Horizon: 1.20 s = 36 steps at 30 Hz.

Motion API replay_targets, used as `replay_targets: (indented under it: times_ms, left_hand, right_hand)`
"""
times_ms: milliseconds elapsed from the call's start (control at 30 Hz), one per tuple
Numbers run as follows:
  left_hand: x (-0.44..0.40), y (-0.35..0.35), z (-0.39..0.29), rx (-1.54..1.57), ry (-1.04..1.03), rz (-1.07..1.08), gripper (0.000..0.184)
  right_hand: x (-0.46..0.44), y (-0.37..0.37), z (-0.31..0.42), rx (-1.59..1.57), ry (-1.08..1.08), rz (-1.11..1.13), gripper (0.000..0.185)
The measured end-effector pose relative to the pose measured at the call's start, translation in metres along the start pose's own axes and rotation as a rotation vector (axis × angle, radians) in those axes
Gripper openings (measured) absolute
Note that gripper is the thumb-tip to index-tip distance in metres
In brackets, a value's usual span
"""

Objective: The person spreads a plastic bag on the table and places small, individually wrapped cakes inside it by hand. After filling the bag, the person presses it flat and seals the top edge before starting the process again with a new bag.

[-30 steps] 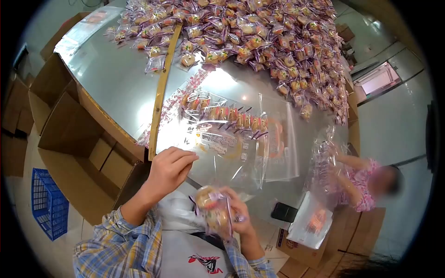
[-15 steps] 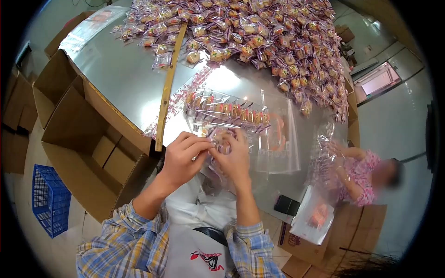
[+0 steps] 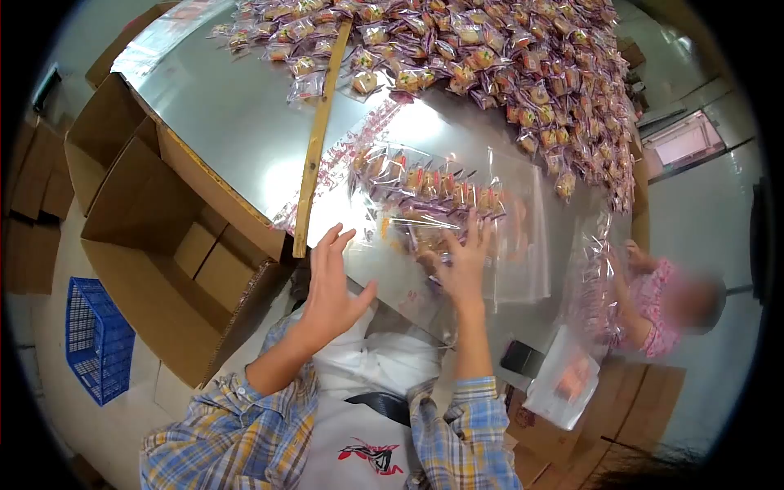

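A clear plastic bag lies on the metal table in front of me, with a row of small wrapped cookies standing in its far part. More wrapped cookies with purple edges lie nearer me. My right hand rests at these nearer cookies with fingers and thumb spread, touching the plastic. My left hand hovers to the left of the bag near the table edge, palm turned inward, fingers stretched, holding nothing. Clear flat bags lie right of the row.
A large heap of wrapped cookies covers the table's far side. A wooden strip lies left of the bag. Open cardboard boxes and a blue basket stand at left. A co-worker handles a filled bag at right, near a phone.
My hands were together, fingers closed around a wrapped cookie over the bag. They have parted: the left moved back empty, the right moved right and spread over the nearer cookies. The camera view shifted slightly.
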State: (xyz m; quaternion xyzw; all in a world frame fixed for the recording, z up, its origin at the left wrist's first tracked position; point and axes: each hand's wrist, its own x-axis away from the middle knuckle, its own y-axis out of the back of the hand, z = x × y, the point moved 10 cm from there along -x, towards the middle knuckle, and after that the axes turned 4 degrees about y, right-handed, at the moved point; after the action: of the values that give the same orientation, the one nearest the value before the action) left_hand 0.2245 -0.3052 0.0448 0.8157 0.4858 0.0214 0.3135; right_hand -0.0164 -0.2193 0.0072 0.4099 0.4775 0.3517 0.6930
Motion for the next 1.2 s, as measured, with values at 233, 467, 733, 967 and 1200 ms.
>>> replay_targets:
  times_ms: [233, 467, 733, 967, 1200]
  left_hand:
    - [0.006, -0.067, 0.029, 0.362, 0.183, 0.244, 0.082]
    - [0.021, -0.053, 0.028, 0.361, 0.240, 0.271, 0.080]
    - [0.036, -0.047, 0.006, 0.177, 0.052, 0.342, 0.077]
    - [0.042, -0.046, 0.007, 0.201, 0.084, 0.354, 0.067]
    - [0.043, -0.033, -0.007, 0.120, -0.112, 0.287, 0.054]
  right_hand:
    - [0.005, 0.012, -0.032, 0.071, -0.039, 0.054, 0.063]
    - [0.004, 0.014, 0.014, -0.074, 0.016, -0.010, 0.087]
    - [-0.001, 0.001, 0.029, 0.156, -0.019, -0.156, 0.052]
    - [0.036, 0.012, 0.045, -0.213, 0.009, -0.382, 0.045]
    - [0.034, -0.063, 0.079, -0.876, -0.487, -0.070, 0.053]
